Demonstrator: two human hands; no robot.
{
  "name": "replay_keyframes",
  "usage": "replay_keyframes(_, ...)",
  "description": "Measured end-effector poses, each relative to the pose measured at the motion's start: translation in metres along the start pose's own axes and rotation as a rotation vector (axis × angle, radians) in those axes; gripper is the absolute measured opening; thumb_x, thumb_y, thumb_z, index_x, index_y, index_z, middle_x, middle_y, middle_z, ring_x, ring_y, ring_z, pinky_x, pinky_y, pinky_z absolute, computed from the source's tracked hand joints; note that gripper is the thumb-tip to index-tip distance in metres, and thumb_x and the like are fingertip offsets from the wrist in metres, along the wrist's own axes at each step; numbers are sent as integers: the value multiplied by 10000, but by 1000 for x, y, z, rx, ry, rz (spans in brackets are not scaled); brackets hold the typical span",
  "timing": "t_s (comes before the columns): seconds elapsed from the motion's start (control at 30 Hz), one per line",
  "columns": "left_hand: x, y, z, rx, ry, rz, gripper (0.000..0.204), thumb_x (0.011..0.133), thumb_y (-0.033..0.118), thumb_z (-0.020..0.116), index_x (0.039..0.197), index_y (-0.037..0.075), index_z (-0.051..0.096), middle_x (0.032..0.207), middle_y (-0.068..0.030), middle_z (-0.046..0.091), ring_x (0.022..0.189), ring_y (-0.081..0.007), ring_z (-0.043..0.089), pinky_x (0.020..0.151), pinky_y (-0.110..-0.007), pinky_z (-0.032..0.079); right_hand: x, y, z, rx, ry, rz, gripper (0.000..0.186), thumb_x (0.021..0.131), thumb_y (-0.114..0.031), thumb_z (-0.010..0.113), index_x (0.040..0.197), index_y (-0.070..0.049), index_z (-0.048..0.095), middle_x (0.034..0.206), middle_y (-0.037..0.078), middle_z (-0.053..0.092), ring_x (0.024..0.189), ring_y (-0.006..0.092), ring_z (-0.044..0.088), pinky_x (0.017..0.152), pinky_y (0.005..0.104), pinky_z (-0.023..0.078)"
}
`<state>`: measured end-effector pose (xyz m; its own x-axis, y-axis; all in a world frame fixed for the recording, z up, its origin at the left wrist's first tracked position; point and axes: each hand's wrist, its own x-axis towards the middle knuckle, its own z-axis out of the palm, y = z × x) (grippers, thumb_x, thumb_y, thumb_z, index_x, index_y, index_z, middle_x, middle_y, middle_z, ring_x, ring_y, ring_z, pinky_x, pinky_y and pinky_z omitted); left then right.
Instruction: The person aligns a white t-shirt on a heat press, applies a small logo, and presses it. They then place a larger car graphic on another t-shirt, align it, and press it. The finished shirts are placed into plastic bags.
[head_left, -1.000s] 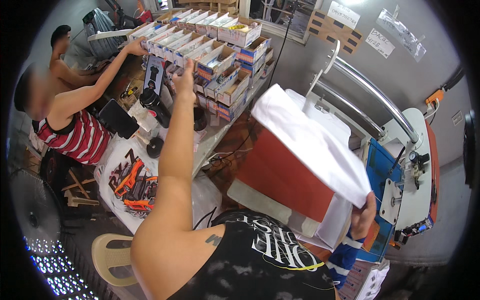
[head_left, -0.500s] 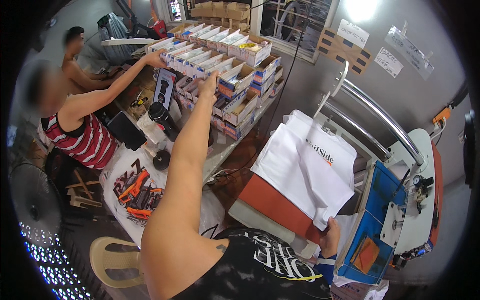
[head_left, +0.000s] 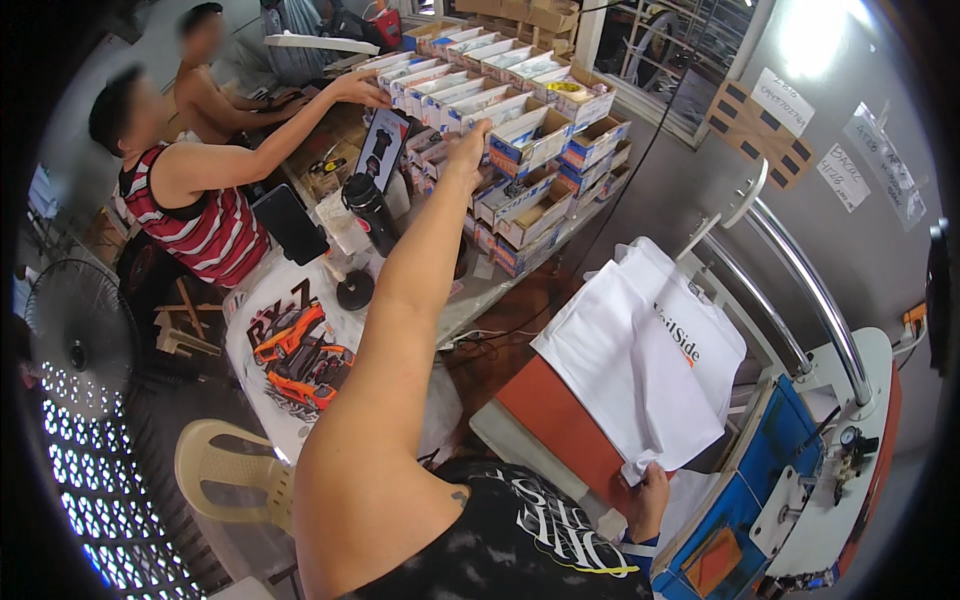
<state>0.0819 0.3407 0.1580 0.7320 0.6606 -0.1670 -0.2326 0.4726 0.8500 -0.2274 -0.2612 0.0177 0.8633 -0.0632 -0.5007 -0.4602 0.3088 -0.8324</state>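
Observation:
My left arm stretches far forward to the stacked cardboard boxes. My left hand [head_left: 468, 152] is at the near corner of a front-row cardboard box [head_left: 530, 145], its fingers curled against the edge and partly hidden. Low on the right, my right hand [head_left: 650, 500] is closed on the bunched hem of a white T-shirt [head_left: 625, 350] with dark lettering on it. The shirt lies draped over the red-brown pad [head_left: 560, 415] of a heat press [head_left: 835, 400].
A person in a striped top [head_left: 195, 215] reaches to the boxes; another person sits behind. A black bottle [head_left: 370, 215], a tablet [head_left: 290, 225] and a printed white shirt [head_left: 290, 340] are on the left table. A plastic chair [head_left: 225, 470] and a fan [head_left: 80, 350] stand nearer.
The view has swung left, so the scene sits further right. My left hand stays at the boxes. My right hand still grips the shirt hem, now more bunched.

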Motion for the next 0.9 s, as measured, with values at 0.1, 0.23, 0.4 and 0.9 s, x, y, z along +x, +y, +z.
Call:
replay_keyframes(0.1,-1,-3,-3,-39,-61,-2,557,850,264,774,1250,-39,531,1084,-131,651,873,-249,670,686,-462,563,4,-2,-1,-64,-52,-46,264,1077,-298,522,1150,-56,599,999,66,688,866,223,713,717,400,624)
replay_keyframes(0.23,-2,-2,-5,-52,-62,-24,496,863,287,757,1231,21,558,1072,-111,661,866,-247,674,681,-462,549,14,-10,0,-165,-41,-37,235,1071,-291,544,1080,-65,606,977,59,681,851,210,710,726,408,630)
replay_keyframes(0.4,-5,7,-16,-103,-232,-31,604,912,379,658,1417,82,509,1327,-121,610,1202,-281,564,972,-470,459,13,-18,21,-115,-38,-49,231,1075,-255,540,973,-56,596,806,10,575,685,134,586,661,345,596)
replay_keyframes(0.9,-77,-1,4,-180,-231,79,469,948,342,649,1330,85,562,1201,-101,647,1071,-238,609,849,-440,508,7,-11,33,-78,-11,-66,223,1066,-207,564,888,-78,600,746,-34,527,627,70,481,573,242,389)
